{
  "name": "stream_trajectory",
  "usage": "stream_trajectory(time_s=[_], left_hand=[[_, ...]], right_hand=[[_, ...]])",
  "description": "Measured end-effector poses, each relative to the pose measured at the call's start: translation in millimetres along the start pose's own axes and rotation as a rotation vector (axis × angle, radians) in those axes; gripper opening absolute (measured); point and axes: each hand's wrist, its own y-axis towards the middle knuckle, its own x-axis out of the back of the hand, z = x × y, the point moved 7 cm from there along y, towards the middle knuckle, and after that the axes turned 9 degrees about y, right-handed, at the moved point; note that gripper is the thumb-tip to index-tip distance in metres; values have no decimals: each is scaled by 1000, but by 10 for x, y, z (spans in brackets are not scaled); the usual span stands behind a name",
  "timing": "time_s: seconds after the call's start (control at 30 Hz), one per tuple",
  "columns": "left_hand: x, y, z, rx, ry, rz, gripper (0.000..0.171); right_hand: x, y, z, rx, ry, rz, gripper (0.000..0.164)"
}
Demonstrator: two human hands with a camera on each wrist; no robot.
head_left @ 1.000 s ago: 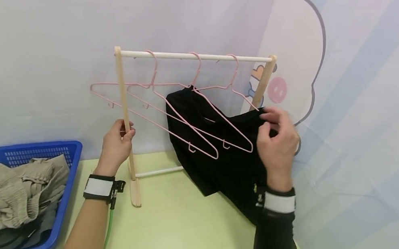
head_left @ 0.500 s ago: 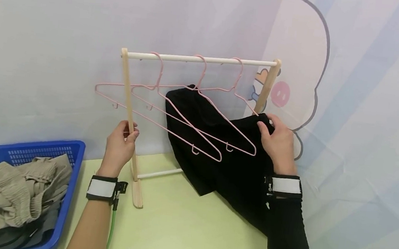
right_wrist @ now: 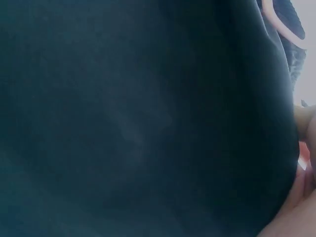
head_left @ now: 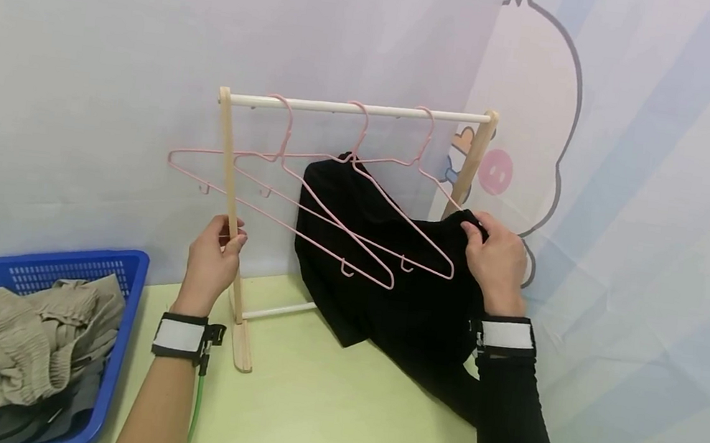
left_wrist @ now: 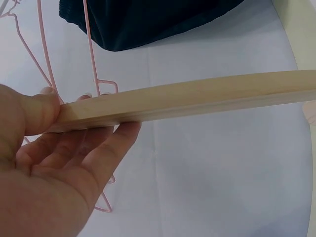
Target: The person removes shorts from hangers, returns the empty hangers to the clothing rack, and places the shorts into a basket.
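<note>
A small clothes rack has a white top rail (head_left: 321, 106) and wooden uprights. My left hand (head_left: 210, 264) grips its left upright (head_left: 227, 136); the left wrist view shows thumb and fingers around the wooden post (left_wrist: 197, 94). A black shirt (head_left: 397, 312) hangs on the rightmost pink hanger (head_left: 437, 181), whose right arm runs into the cloth. My right hand (head_left: 500, 265) pinches the shirt's shoulder there, thumb in front. Dark cloth fills most of the right wrist view, with fingers (right_wrist: 302, 126) at its right edge.
Two more pink hangers, a left one (head_left: 287, 128) and a middle one (head_left: 361, 132), hang in front of the shirt. A blue basket (head_left: 131, 313) with beige trousers (head_left: 24, 338) and darker cloth stands left on the pale green table (head_left: 321, 420). Walls close in behind and right.
My right hand has gone from loose fingers near the shirt's shoulder to pinching it, and sits slightly lower. The shirt's lower part has shifted a little. My left hand keeps its grip on the upright.
</note>
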Motion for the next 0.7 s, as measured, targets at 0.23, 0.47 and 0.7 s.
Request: stream_trajectory(time_s=[0.23,0.47,0.7], left_hand=[[-55,47,26,9,-10,16,26],[-121,65,26,5,-21,33,27],[-156,114,27,-11,-20,35,26]], right_hand=[[89,69,13,-4,-34,-68,23],[309,155,49,-14,-70,-140,23],[577,156,96,-29,-81,-158,24]])
